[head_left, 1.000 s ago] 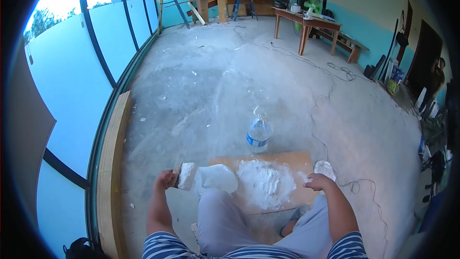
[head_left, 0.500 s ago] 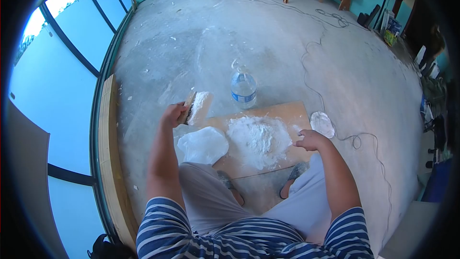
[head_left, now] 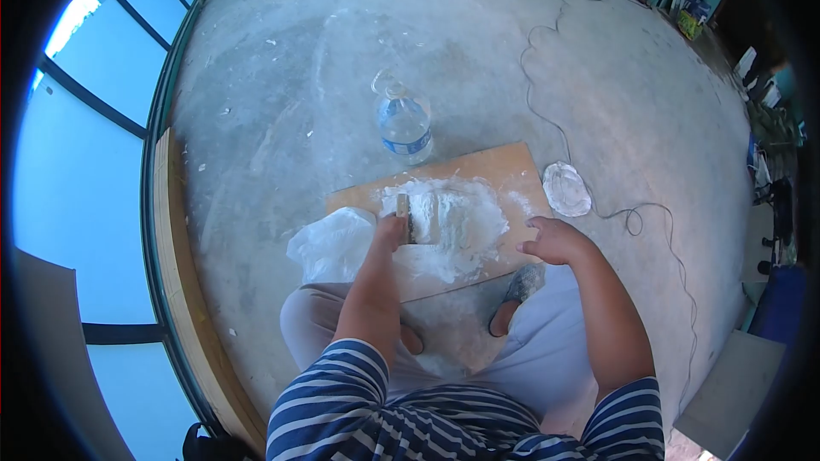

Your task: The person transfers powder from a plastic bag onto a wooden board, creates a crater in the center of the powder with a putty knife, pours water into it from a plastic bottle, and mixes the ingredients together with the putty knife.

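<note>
My left hand (head_left: 389, 232) is closed round the handle of a wide putty knife (head_left: 402, 215). Its blade rests in the left part of a heap of white powder (head_left: 465, 218), which is spread on a brown board (head_left: 514, 166). Over the board's right edge hovers my right hand (head_left: 557, 242), thumb and fingers apart and nothing in them. A white plastic bag (head_left: 329, 241) lies by the board's left end, partly behind my left wrist. Just beyond the board stands a large clear water bottle (head_left: 405, 128) with a blue label.
To the right of the board lies a crumpled, whitish round piece (head_left: 567, 189). A thin cable (head_left: 530, 77) winds across the concrete floor beside it. Wooden planks (head_left: 175, 265) run along the glass panels at left. Assorted items line the right wall.
My left hand has brought the putty knife from beyond the bag, right and down onto the powder. Powder that lay on its blade is no longer seen there. The view has tilted downward.
</note>
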`<move>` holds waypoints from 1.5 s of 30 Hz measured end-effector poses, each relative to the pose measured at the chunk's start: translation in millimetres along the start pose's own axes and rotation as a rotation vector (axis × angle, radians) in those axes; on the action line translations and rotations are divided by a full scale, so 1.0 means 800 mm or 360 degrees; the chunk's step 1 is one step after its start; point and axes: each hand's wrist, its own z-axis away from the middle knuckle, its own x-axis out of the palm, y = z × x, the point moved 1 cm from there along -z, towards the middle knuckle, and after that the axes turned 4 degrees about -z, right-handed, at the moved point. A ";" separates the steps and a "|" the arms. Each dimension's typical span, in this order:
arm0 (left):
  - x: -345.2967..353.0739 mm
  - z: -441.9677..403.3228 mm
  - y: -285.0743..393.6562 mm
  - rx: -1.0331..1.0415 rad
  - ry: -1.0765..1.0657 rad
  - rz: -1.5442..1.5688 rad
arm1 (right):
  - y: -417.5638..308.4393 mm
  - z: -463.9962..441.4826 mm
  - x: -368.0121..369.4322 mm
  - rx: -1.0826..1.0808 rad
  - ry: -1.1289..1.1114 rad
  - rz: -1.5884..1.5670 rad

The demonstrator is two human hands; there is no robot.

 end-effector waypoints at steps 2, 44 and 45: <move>0.036 0.012 -0.011 0.0094 0.0154 -0.0240 | 0.003 -0.001 0.000 -0.0013 0.0004 -0.0011; -0.325 0.198 0.056 -0.0133 0.0691 -0.1670 | -0.037 -0.014 0.014 0.0097 0.0071 -0.0048; -0.322 0.204 0.059 -0.0178 0.0614 -0.1764 | -0.040 -0.014 0.013 0.0113 0.0067 -0.0044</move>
